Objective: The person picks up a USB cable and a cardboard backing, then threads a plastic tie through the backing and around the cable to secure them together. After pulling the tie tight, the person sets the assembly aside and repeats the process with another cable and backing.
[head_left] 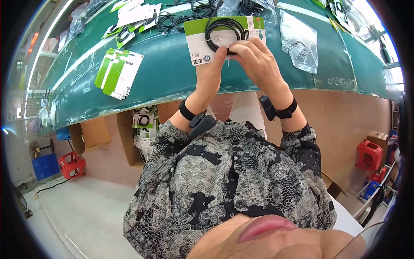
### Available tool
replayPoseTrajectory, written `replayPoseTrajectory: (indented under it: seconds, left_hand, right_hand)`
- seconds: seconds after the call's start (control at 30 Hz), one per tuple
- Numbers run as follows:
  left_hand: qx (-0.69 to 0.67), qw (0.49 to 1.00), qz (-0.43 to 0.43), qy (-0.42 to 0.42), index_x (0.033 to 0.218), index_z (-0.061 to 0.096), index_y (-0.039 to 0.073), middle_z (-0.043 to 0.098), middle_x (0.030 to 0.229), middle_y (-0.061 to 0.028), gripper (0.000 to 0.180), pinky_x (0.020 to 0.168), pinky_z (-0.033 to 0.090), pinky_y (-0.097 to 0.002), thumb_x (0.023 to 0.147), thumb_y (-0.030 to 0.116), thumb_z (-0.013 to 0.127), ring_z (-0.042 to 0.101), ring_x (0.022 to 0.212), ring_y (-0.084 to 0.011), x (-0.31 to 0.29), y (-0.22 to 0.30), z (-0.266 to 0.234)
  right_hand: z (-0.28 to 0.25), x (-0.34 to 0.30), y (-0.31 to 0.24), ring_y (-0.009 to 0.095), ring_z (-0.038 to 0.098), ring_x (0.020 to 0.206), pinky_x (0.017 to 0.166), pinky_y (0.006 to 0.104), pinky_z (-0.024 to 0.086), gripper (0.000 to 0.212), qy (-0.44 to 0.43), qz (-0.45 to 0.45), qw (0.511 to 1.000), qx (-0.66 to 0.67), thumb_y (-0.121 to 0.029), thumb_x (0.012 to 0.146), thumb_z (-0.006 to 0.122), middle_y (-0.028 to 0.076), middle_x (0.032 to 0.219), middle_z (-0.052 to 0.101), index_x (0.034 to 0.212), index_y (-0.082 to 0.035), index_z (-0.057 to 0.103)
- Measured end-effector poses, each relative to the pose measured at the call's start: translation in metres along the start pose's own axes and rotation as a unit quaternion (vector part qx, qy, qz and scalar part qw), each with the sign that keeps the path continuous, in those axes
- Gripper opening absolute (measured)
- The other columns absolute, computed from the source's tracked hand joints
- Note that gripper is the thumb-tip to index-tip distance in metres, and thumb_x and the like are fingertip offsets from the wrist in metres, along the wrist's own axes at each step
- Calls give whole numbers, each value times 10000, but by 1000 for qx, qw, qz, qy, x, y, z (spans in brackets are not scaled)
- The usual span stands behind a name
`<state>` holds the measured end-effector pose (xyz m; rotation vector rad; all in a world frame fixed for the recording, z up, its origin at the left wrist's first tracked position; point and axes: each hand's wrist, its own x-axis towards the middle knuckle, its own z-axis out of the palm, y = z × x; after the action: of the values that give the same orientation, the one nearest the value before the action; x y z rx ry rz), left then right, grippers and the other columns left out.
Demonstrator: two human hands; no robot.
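Note:
A green-and-white packaging card is held up over the near part of the table, with a coiled black cable lying against its front. My left hand grips the card's lower edge, its thumb on the front by the bottom of the coil and its other fingers hidden behind. At the lower right of the coil, the fingers of my right hand close on the black cable. Several flat cards of the same kind lie overlapped on the table to the left.
The green-covered table spans the view. Clear plastic bags lie on the right. More black cables and carded cables rest at the back. Below the table's edge stands a cardboard box with packaged cables. Red stools flank the floor.

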<state>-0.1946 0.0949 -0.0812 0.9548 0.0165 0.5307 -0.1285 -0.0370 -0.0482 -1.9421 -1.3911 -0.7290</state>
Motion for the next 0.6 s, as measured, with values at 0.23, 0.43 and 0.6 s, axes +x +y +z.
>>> replayPoseTrajectory:
  seconds: [0.23, 0.43, 0.6]
  left_hand:
    - [26, 1000, 3, -13, 1148, 507, 13, 583, 1053, -50, 279, 778, 476, -257, 883, 52, 586, 572, 923, -127, -4, 5, 5]
    - [161, 981, 76, -70, 1050, 595, 24, 593, 1011, -80, 220, 750, 492, -268, 833, 35, 632, 599, 875, -159, -11, 16, 2]
    - [260, 909, 279, -168, 980, 656, 28, 597, 980, -113, 264, 762, 516, -297, 722, 27, 710, 621, 892, -230, -9, 34, 16]
  right_hand:
    - [1, -2, -12, 235, 570, 827, 720, 367, 457, 239, 94, -38, 995, -16, -55, 642, 714, 34, 974, 616, 863, -87, 632]
    - [0, -12, -13, 231, 566, 844, 727, 365, 453, 228, 126, -28, 991, -29, -60, 614, 708, 41, 987, 615, 830, -104, 652]
    - [3, -38, -22, 252, 562, 947, 794, 383, 457, 282, 109, 90, 986, 89, -134, 630, 706, 38, 1023, 617, 909, -121, 669]
